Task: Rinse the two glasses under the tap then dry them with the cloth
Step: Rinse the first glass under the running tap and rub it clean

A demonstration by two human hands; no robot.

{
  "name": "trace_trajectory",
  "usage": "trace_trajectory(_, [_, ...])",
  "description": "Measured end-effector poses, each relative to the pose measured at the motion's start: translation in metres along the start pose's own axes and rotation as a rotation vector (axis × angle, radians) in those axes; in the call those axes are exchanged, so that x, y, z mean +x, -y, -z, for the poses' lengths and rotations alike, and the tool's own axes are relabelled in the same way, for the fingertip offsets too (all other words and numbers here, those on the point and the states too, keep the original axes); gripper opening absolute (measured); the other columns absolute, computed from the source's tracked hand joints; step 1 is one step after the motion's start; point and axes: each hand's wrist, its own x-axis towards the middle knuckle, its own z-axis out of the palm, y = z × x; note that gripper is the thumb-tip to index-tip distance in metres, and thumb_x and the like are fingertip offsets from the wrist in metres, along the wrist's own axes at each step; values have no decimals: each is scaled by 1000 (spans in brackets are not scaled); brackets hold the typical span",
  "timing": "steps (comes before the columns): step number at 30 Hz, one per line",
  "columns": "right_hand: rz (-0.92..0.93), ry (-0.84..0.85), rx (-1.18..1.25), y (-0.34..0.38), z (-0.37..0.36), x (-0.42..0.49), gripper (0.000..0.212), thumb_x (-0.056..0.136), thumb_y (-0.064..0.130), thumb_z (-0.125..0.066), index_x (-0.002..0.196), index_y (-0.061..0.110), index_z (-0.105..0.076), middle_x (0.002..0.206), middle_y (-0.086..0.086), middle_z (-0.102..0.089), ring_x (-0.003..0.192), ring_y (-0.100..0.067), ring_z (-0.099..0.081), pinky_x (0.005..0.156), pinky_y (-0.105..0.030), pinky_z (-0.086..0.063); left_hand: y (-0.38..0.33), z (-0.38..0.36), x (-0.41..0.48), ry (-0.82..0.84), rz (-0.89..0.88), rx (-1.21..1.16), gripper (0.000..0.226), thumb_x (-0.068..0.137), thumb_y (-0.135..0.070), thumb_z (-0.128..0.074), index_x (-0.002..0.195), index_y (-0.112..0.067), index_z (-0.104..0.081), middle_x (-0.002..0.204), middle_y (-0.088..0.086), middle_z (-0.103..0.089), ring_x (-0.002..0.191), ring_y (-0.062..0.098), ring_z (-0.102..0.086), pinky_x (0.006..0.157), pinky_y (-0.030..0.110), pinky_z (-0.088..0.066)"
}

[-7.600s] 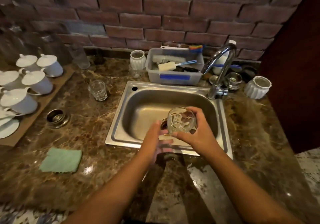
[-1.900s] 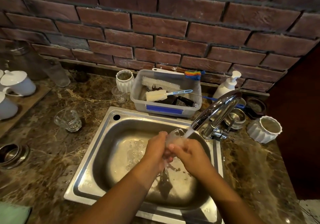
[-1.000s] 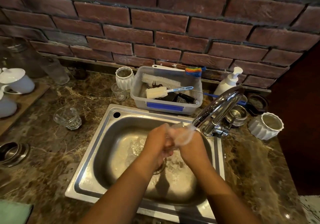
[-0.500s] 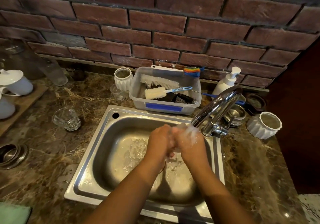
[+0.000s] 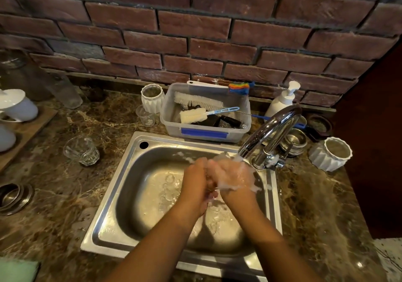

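Note:
Over the steel sink (image 5: 130,173), my left hand (image 5: 195,179) and my right hand (image 5: 233,176) are pressed together under the tap (image 5: 269,133). Water runs from the spout onto my right hand. Both hands curl round a clear glass (image 5: 220,157); only a bit of its rim shows above my fingers. The second glass (image 5: 81,151) stands upright on the marble counter left of the sink, apart from both hands. A corner of the green cloth (image 5: 17,268) shows at the bottom left edge.
Behind the sink stands a plastic tub (image 5: 206,132) of brushes, with a small glass (image 5: 145,116) and a white ribbed pot (image 5: 152,97) to its left. A soap pump (image 5: 280,102), metal cups (image 5: 293,142) and another ribbed pot (image 5: 330,153) sit right of the tap. White lidded cups (image 5: 15,107) stand far left.
The glass went from above the sink's front edge up under the running tap. Over the last second my hands have closed round it, hiding most of it, with water now splashing over my right hand.

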Motion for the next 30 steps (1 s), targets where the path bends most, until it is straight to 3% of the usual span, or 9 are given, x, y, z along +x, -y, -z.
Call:
trace_trajectory(2, [277, -18, -206, -11, 3, -1, 35, 95, 46, -51, 99, 20, -74, 90, -3, -68, 89, -17, -63, 79, -24, -50, -9, 6, 2, 114, 354, -161, 33, 94, -28, -61, 72, -12, -79, 75, 11, -77, 61, 20, -75, 54, 31, -59])
trace_trajectory(4, [418, -26, -180, -10, 7, -2, 32, 91, 51, -53, 93, 27, -75, 91, 0, -72, 93, -16, -64, 89, -35, -51, -7, 8, 2, 110, 376, -248, 31, 89, -25, -66, 63, -15, -78, 72, 9, -76, 58, 21, -75, 58, 34, -61])
trace_trajectory(8, [109, -138, 353, -9, -7, 1, 25, 88, 44, -64, 77, 23, -72, 68, 2, -71, 70, -8, -71, 65, -26, -58, 14, 3, 0, -41, -246, 32, 31, 101, -18, -48, 81, -13, -71, 79, 11, -72, 68, 18, -71, 56, 29, -56])
trace_trajectory(11, [-350, -169, 879, -7, -21, 2, 21, 86, 37, -73, 95, 18, -70, 86, -4, -76, 85, -22, -73, 75, -38, -60, 16, 7, 6, 21, -612, 306, 25, 104, -20, -50, 92, -19, -72, 87, 1, -74, 81, 14, -71, 66, 22, -57])
trace_trajectory(15, [-217, -200, 584, -9, -18, 5, 17, 91, 33, -68, 83, 20, -61, 75, -5, -69, 72, -18, -71, 77, -48, -61, 8, 1, 5, 81, -225, 150, 24, 103, -24, -51, 94, -20, -73, 85, 8, -76, 72, 17, -70, 53, 26, -54])
trace_trajectory(19, [344, 61, -282, -20, 1, 0, 32, 90, 54, -50, 95, 31, -73, 97, 1, -69, 99, -17, -57, 87, -36, -50, -6, 8, 8, 155, 424, -90, 16, 90, -21, -64, 78, -13, -70, 66, 5, -70, 62, 17, -67, 57, 29, -54])
trace_trajectory(22, [331, -22, -36, -18, 2, -8, 24, 93, 44, -58, 93, 28, -76, 91, 5, -73, 94, -16, -62, 83, -34, -51, 3, 6, 10, 97, 270, -133, 25, 94, -22, -57, 72, -16, -69, 68, 9, -70, 60, 18, -70, 54, 29, -56])
trace_trajectory(27, [-174, -219, 727, -4, -21, -6, 21, 92, 33, -66, 79, 19, -73, 72, 2, -75, 69, -9, -72, 61, -21, -58, 18, -1, 5, 4, -466, 246, 28, 104, -10, -44, 90, -10, -68, 89, 12, -72, 83, 25, -71, 70, 37, -60])
trace_trajectory(30, [-49, -49, 149, -11, -14, -7, 27, 94, 50, -54, 83, 31, -69, 80, 10, -70, 82, -5, -66, 68, -18, -53, 7, 4, 6, 44, -138, 113, 22, 100, -17, -50, 87, -9, -64, 80, 13, -68, 74, 23, -67, 59, 32, -55])
